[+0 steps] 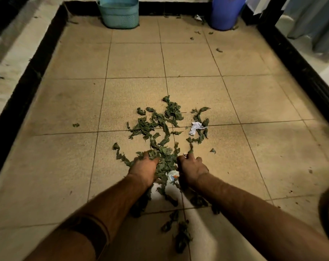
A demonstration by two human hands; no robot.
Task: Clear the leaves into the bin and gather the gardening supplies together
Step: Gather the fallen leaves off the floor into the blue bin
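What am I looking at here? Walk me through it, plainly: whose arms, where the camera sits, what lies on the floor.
There is no machine here. A person wears a camera on the head, looking down at their own two bare arms.

The left hand and right hand are pressed into a pile of green leaves on a tiled floor, fingers curled into the leaves as if scooping.

Among the leaves lies a crumpled white paper. At the far wall stand a teal tub and a blue barrel.
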